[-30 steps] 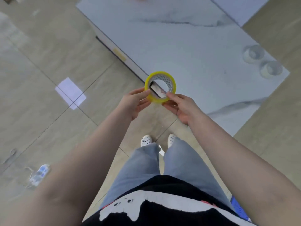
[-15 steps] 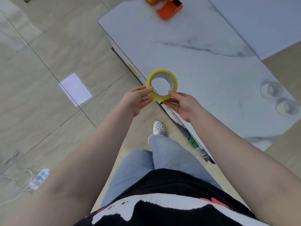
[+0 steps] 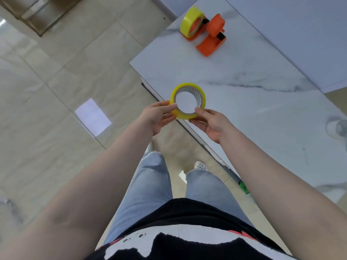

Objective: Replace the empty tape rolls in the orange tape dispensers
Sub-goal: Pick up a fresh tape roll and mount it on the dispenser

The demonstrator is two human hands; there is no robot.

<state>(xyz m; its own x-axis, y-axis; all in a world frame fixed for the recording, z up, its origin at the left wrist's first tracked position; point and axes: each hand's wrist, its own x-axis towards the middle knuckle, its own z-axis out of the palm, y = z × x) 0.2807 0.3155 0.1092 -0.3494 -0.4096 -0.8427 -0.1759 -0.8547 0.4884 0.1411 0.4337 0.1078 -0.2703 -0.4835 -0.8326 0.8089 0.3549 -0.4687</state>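
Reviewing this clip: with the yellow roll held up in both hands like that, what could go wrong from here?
1. The yellow tape roll is pinched only by fingertips of the left hand and right hand, above the marble table's edge; a slip could send it to the floor.
2. One orange dispenser has a bare hub; the other already carries a yellow roll, so the new roll might be taken to the wrong one.

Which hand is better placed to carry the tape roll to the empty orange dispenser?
Probably the right hand: the empty dispenser lies ahead to the right, while the left hand also grips the roll.
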